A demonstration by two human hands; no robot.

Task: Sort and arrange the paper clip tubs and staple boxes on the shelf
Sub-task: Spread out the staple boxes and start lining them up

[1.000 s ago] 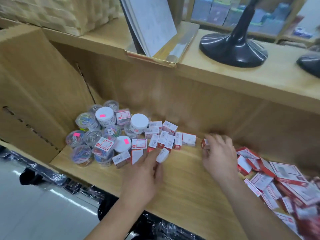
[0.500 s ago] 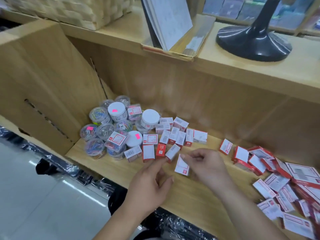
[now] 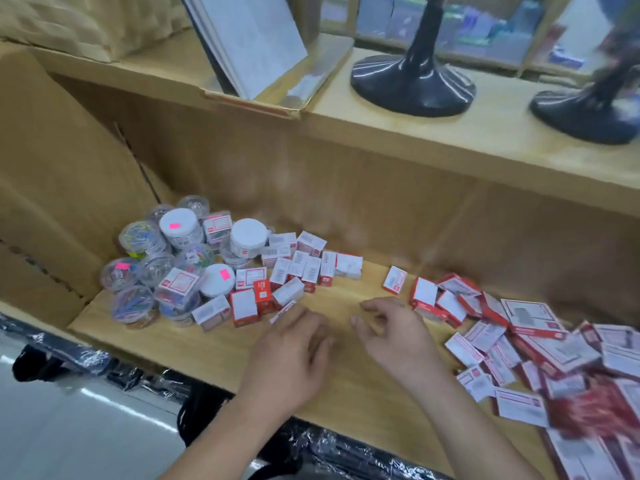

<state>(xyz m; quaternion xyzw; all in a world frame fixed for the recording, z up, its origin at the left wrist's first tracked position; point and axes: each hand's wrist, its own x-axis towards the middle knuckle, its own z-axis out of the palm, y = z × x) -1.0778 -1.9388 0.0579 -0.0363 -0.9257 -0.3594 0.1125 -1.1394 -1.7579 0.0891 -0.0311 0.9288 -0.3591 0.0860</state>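
Note:
Clear paper clip tubs (image 3: 152, 268), some with white lids (image 3: 178, 223), are clustered at the left end of the wooden shelf (image 3: 346, 382). Small red-and-white staple boxes (image 3: 304, 268) stand in rough rows right of the tubs. One box (image 3: 394, 279) stands alone, and a loose pile of staple boxes (image 3: 530, 344) covers the right end. My left hand (image 3: 291, 355) rests on the shelf with a small staple box (image 3: 281, 311) at its fingertips, next to the front row. My right hand (image 3: 391, 336) hovers beside it, fingers apart and empty.
An upper shelf carries two black stand bases (image 3: 412, 84) (image 3: 585, 112), an open book in a cardboard tray (image 3: 249, 39) and a woven basket (image 3: 69, 22). A cardboard wall (image 3: 52, 168) closes the left side. Plastic-wrapped goods (image 3: 346, 452) lie below the shelf edge.
My right hand fetched a staple box from the right and carried it left. It has let go, and the box is now at my left hand's fingertips by the front row.

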